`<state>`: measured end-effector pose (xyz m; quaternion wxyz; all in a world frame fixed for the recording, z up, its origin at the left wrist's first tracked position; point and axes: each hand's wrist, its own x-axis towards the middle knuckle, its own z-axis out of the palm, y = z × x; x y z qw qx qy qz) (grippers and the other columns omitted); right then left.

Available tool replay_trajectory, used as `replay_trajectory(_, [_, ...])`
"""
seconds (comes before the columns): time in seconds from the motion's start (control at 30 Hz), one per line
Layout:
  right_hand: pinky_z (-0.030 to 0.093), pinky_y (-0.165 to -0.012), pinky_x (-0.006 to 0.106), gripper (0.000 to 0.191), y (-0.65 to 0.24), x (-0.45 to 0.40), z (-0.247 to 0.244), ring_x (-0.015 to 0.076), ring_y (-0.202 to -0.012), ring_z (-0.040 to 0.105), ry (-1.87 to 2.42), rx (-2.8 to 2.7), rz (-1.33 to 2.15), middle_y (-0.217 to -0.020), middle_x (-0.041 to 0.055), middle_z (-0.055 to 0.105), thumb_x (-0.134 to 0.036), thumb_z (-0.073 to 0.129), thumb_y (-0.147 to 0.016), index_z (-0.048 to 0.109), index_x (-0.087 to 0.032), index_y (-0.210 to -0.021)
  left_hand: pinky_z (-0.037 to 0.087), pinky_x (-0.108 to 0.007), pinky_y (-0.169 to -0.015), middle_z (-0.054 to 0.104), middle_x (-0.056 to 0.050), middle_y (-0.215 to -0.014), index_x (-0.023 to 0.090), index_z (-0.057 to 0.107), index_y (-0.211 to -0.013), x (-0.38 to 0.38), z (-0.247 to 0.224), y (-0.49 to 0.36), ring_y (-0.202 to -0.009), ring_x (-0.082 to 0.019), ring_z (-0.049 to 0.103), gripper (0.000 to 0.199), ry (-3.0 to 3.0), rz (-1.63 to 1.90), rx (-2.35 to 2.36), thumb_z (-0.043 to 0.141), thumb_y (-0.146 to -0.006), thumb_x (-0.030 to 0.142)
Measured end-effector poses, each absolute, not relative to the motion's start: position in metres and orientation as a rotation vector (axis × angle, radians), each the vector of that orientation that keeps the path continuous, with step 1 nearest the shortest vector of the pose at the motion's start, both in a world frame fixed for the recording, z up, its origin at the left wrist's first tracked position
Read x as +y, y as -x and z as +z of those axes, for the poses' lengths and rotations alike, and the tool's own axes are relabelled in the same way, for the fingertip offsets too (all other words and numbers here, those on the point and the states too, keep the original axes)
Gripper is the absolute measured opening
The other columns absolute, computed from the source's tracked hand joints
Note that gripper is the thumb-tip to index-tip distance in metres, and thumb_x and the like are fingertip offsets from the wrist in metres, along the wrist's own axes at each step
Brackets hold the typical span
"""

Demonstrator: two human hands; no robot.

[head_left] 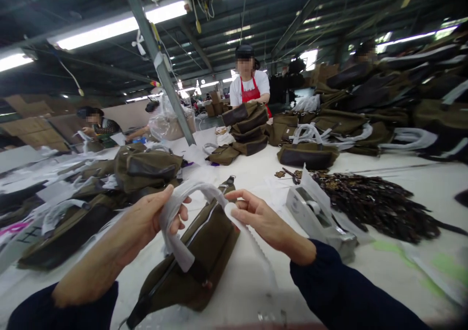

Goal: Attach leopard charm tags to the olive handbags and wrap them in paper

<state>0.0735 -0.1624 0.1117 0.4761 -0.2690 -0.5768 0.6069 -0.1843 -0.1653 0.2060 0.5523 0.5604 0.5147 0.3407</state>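
Observation:
An olive-brown bag point(210, 240) with a zipper along its top lies on the white table in front of me. Its arched handle point(197, 187) is covered in a whitish wrap. My left hand point(161, 210) is closed round the left side of the handle, thumb on top and fingers inside the arch. At the handle's right side, my right hand point(256, 213) pinches a white strip point(232, 212) between thumb and fingers. A translucent length trails down from that hand towards the table. I cannot make out whether it is tape or wrapping. The bag's far end is partly hidden behind the handle.
A grey tape dispenser point(318, 220) stands right of my right hand, beside a heap of dark straps point(380, 201). Similar bags pile up at left point(146, 169) and right point(347, 125). A co-worker in a red apron point(250, 93) stands across the table behind stacked bags point(248, 127).

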Motion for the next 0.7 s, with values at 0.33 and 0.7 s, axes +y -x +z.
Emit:
replay_trajectory(0.33, [0.036, -0.057, 0.022, 0.028, -0.04, -0.153, 0.127, 0.0103, -0.063, 0.052, 0.589, -1.494, 1.584, -0.071, -0.0057, 0.059, -0.036, 0.064, -0.091, 0.045, -0.022, -0.107, 0.056, -0.026, -0.058, 0.071, -0.006, -0.083, 0.014, 0.068, -0.093, -0.145, 0.202, 0.195, -0.056, -0.013, 0.063, 0.016, -1.296, 0.634, 1.129, 0.068, -0.079, 0.023])
replay_trajectory(0.7, [0.047, -0.054, 0.025, 0.045, -0.004, -0.15, 0.128, 0.0135, -0.057, 0.059, 0.574, -1.467, 1.738, -0.073, -0.0003, 0.068, -0.042, 0.069, -0.085, 0.044, -0.022, -0.117, 0.042, -0.019, -0.05, 0.064, 0.001, -0.068, 0.014, 0.069, -0.083, -0.141, 0.207, 0.192, -0.053, -0.009, 0.053, 0.015, -1.473, 0.709, 1.271, 0.072, -0.072, 0.025])
